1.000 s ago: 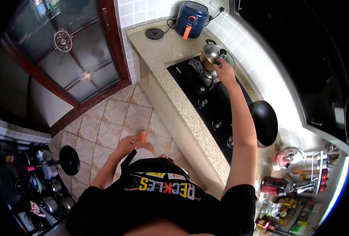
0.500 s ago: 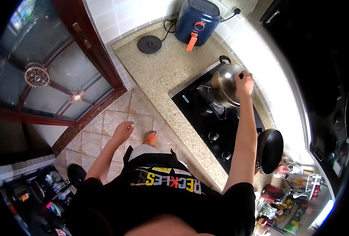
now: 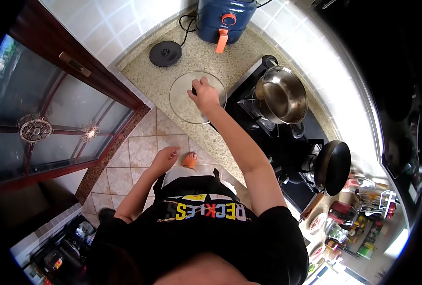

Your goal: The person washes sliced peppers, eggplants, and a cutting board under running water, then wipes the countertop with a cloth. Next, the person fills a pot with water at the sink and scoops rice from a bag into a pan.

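My right hand [image 3: 205, 96] is closed around the dark knob of a clear glass pot lid [image 3: 181, 102]. That lid is over the speckled counter, left of the stove; whether its rim touches the stone I cannot tell. On the back burner stands a steel pot [image 3: 282, 95], uncovered, its shiny inside showing and its dark handles at two sides. Low at my side, above the tiled floor, my left hand [image 3: 165, 160] hangs with loosely bent fingers and holds nothing.
A blue air fryer [image 3: 222, 21] and a round black kettle base [image 3: 165, 53] stand on the counter [image 3: 139, 71]. A black frying pan [image 3: 333, 168] is on the black stove [image 3: 294, 187]. Bottles and utensils crowd the far right. A glass-paned door [image 3: 68, 104] is at left.
My right hand has lifted the lid off the pot and carried it left over the counter. The pot's inside now shows. My left hand still hangs at my side, and the view has shifted.
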`<action>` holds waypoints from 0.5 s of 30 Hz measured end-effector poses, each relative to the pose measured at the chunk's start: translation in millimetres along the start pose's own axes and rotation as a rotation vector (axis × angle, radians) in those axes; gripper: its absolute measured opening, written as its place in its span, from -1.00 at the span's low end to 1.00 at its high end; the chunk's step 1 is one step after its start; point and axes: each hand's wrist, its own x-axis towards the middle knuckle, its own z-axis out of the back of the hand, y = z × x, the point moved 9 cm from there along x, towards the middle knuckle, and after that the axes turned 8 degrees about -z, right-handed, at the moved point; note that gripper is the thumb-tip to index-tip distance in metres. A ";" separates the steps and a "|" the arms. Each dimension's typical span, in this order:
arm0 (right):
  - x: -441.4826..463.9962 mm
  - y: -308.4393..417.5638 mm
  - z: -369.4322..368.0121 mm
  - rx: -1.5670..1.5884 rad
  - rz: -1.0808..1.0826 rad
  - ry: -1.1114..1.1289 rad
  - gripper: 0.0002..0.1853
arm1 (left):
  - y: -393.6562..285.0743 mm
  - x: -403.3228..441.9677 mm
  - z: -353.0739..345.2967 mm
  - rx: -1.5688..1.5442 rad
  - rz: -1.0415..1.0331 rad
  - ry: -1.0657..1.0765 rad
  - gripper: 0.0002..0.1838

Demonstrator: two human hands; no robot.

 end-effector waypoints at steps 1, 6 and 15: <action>0.7 -3.7 -11.2 -0.009 -0.012 0.014 -0.73 | 3.0 -2.2 1.9 0.002 0.005 0.005 -0.72; 2.8 -19.4 -40.5 -0.042 -0.086 0.080 -0.72 | 23.8 -20.3 23.2 0.051 0.042 -0.053 -0.70; -11.6 -23.9 -18.8 -0.078 -0.222 0.117 -0.42 | 6.2 6.9 9.7 -0.021 0.014 0.021 -0.73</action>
